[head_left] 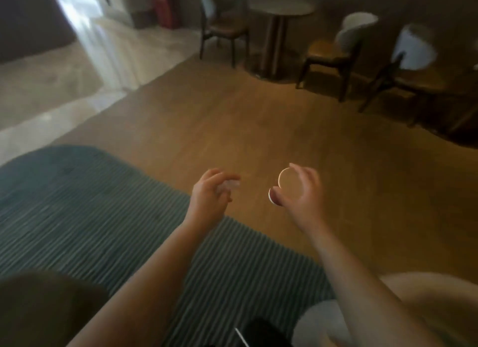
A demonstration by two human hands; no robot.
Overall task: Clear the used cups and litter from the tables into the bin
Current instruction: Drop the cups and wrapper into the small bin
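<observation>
Gripping a paper cup (285, 185) by its rim, the right hand (300, 191), a crumpled white scrap (230, 185) pinched in the left hand (210, 194), both held above wooden floor (232, 129), striped rug (90, 204) below.

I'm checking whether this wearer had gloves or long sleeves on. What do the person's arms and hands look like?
Both forearms are bare up to the bottom edge of the picture; no sleeve or cuff shows. The left hand and right hand wear no gloves, and no watch, ring or bracelet can be made out, though the picture is blurred.
</observation>
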